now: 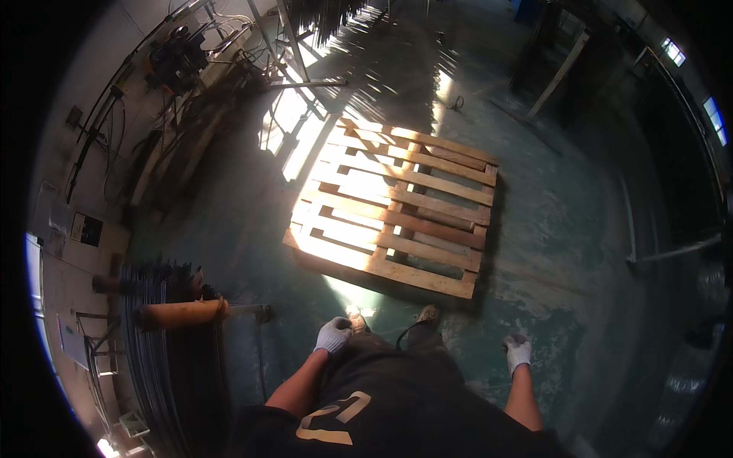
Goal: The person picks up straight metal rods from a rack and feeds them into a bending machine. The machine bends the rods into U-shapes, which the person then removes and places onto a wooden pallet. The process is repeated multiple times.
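Observation:
A wooden pallet (435, 226) lies flat on the green floor in front of my feet, its left half in bright sunlight. My left hand (334, 335), in a whitish knitted glove, hangs near my thigh, its fingers curled; whether it holds anything cannot be made out. Out to the right, over the floor, hangs my right hand (517, 349) in a matching glove, with bent fingers and nothing visible in it. Neither hand touches the pallet. A thin dark cord or strap (408, 331) shows between my legs.
At the left, long dark rods (172, 366) hang or stand beside an orange cylinder (183, 314) on a metal stand. Machinery (177, 60) with hoses lines the left wall. A metal frame (309, 84) stands beyond the pallet. A light post (558, 74) leans at upper right.

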Tool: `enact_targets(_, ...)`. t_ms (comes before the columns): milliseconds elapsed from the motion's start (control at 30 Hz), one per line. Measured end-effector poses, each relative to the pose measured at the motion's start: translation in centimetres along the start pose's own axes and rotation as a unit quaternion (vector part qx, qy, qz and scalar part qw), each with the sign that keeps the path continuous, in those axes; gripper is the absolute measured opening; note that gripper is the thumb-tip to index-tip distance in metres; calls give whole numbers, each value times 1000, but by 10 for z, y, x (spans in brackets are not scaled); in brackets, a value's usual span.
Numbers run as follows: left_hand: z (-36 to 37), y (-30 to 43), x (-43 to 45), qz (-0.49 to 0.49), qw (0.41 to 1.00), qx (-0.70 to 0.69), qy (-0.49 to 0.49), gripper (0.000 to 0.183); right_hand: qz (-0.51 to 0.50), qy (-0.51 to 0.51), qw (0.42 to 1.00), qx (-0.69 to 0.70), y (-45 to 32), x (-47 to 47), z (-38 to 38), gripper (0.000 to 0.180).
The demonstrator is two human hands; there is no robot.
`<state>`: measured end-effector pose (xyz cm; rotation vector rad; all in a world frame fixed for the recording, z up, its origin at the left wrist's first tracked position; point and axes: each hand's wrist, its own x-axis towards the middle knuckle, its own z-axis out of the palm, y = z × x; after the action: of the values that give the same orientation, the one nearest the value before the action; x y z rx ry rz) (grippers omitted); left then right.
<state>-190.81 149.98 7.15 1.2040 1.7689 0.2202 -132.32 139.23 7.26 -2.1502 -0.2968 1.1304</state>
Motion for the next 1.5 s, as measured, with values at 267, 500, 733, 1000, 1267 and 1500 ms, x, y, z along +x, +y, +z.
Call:
enact_targets(267,-229,-40,-24,135,958,-68,244,30,-13,-121,943,-311,18,-95,112,42)
enact_targets(500,-454,-66,-88,128,789,53,599,33,-35,-131,956,-259,54,-143,143,43)
enact_targets(733,-509,-185,-176,-117,781,198,581,35,17,-117,907,-404,196,-121,148,49)
enact_targets(1000,-489,-311,-194,-111,787,149,588,42,-125,-88,936,-317,103,-195,247,37)
enact_targets(1267,-487,-316,-181,-133,758,154,619,42,-99,-168,920,-341,31,-157,311,33)
enact_targets(1500,-497,-265,-178,-222,748,96,618,35,-122,-184,858,-464,-18,-81,349,34)
